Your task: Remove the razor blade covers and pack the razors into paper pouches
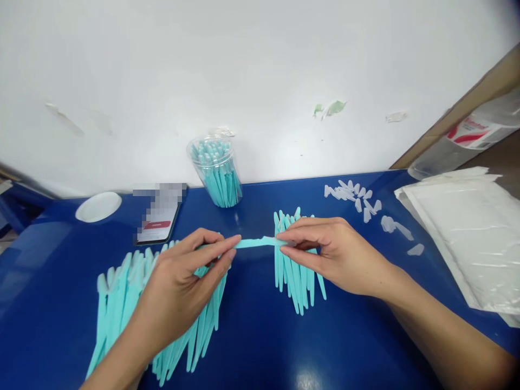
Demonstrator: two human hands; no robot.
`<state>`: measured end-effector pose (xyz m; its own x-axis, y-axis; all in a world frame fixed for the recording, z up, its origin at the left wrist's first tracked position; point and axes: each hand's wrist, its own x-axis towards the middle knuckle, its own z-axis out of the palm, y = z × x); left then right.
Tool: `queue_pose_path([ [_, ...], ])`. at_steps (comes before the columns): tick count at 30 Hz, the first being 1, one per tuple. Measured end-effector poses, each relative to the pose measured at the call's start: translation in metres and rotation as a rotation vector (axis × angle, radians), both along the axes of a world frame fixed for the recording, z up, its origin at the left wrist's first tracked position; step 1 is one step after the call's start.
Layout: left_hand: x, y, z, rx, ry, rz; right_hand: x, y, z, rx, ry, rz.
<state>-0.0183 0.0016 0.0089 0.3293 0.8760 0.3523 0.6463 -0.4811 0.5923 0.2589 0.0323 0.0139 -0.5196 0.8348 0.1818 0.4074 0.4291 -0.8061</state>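
Both hands hold one teal plastic stick [255, 242] level above the blue table [252, 336]. My left hand [187, 281] pinches its left end, and my right hand [325, 252] pinches its right end, where a clear cap seems to sit. Under my left hand lies a wide row of teal sticks [122, 292]. A smaller bunch of teal sticks [296, 281] lies under my right hand. Loose clear caps [353, 195] are scattered at the back right.
A clear round jar [216, 170] full of teal sticks stands near the white wall. A phone [158, 219] and a white lid [98, 206] lie at the back left. White plastic bags [467, 227] are stacked at the right.
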Motion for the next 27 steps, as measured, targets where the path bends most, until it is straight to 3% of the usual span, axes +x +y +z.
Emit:
queue_pose_path([
  [4, 0.017, -0.008, -0.009, 0.041, -0.02, 0.002, 0.002, -0.001, -0.001, 0.07, -0.063, 0.022],
  [8, 0.016, -0.007, -0.013, 0.033, 0.007, 0.008, 0.007, -0.001, -0.003, 0.094, -0.064, 0.038],
  [12, 0.006, -0.015, -0.002, 0.054, 0.126, -0.001, 0.004, -0.003, -0.002, 0.121, -0.043, 0.088],
  [18, -0.008, -0.064, 0.012, -0.081, 0.171, -0.002, -0.012, -0.016, 0.001, 0.124, -0.001, 0.185],
  [21, -0.019, -0.08, 0.006, -0.043, 0.144, 0.17, -0.006, -0.01, 0.0, 0.218, -0.082, 0.035],
  [25, -0.034, -0.085, -0.009, 0.203, 0.381, 0.544, 0.035, 0.02, 0.0, 0.345, -0.208, -0.424],
  [27, -0.04, -0.086, -0.015, 0.229, 0.509, 0.585, 0.065, 0.04, 0.002, 0.278, -0.431, -0.602],
])
